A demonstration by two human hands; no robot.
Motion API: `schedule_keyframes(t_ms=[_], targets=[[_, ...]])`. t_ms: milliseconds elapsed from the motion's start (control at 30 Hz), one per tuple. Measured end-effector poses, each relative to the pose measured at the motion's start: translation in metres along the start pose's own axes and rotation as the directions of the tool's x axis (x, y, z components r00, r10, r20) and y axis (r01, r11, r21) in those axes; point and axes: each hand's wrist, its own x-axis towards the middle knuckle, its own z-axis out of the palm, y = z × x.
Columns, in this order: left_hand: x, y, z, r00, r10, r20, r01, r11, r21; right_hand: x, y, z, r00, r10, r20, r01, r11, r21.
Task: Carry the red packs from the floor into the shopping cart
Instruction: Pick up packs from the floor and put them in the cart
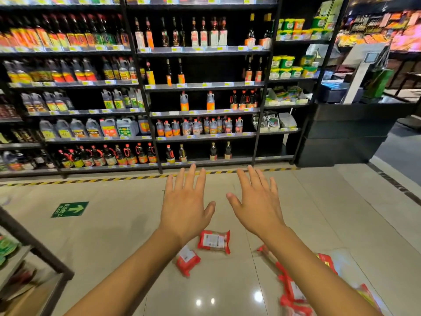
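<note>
Left hand (184, 208): stretched out palm down above the floor, fingers straight and spread, thumb out to the side; it holds nothing and touches nothing.
Right hand (257, 206): level with the other hand and in the same pose, flat, fingers spread and empty; the two thumbs point toward each other with a gap between them.
Forearms: both bare, reaching in from the bottom edge; the right one crosses in front of the packs on the right.
Red pack (214, 241): lies flat on the floor, white label up, seen below the gap between the wrists, apart from both hands.
Second red pack (187, 261): on the floor just down and left of the first, tilted and blurred, seen close under the left wrist.
Other red packs (292, 290): a loose cluster on the floor at the right, partly hidden behind the right forearm; blurred, so their number cannot be told.
Floor (114, 236): pale glossy tiles with bright glints of light near the bottom edge.
Floor sign (69, 209): green with a white arrow, left of the left hand.
Striped tape (102, 180): yellow and black, running along the foot of the shelves.
Shelves (145, 87): tall and dark, across the back, with yellow price tags on the edges.
Bottles (127, 153): rows of dark bottles and jugs with orange, yellow and red labels.
Rack (38, 249): a dark frame corner at lower left, blurred.
</note>
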Motion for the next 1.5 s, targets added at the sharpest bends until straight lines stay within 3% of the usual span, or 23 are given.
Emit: schedule_keyframes(t_ms=[533,800,933,1167,1233,1300,1333,1400,1433,1500], targets=[[0.156,-0.064,0.128,0.983,-0.156,0.097,0.162,0.985,-0.063,0.193,0.019,0.115,0.975,-0.112,0.192,0.118,0.993,-0.022],[0.243,-0.115,0.224,0.920,-0.222,0.323,0.256,0.965,-0.063,0.303,0.014,0.198,0.924,-0.089,0.372,0.130,0.988,-0.087],[0.262,-0.140,0.274,0.886,-0.276,0.372,0.334,0.937,-0.100,0.344,0.013,0.245,0.884,-0.088,0.459,0.143,0.986,-0.085],[0.281,-0.172,0.375,0.758,-0.364,0.541,0.445,0.895,-0.022,0.406,0.028,0.349,0.783,-0.095,0.615,0.188,0.978,-0.088],[0.283,-0.172,0.386,0.756,-0.372,0.539,0.462,0.886,-0.036,0.412,0.038,0.366,0.797,-0.097,0.596,0.185,0.979,-0.089],[0.288,-0.184,0.435,0.695,-0.411,0.590,0.528,0.849,-0.030,0.429,0.046,0.429,0.754,-0.096,0.650,0.178,0.982,-0.062],[0.286,-0.183,0.439,0.709,-0.418,0.567,0.536,0.843,-0.048,0.429,0.050,0.432,0.753,-0.078,0.653,0.152,0.987,-0.057],[0.283,-0.190,0.502,0.612,-0.467,0.638,0.600,0.800,0.011,0.441,0.063,0.506,0.686,-0.081,0.723,0.160,0.986,-0.041],[0.279,-0.191,0.508,0.606,-0.484,0.631,0.616,0.788,0.013,0.441,0.066,0.509,0.678,-0.074,0.732,0.149,0.988,-0.039],[0.274,-0.190,0.580,0.522,-0.510,0.684,0.644,0.761,0.075,0.447,0.087,0.584,0.633,-0.071,0.770,0.159,0.986,-0.040]])
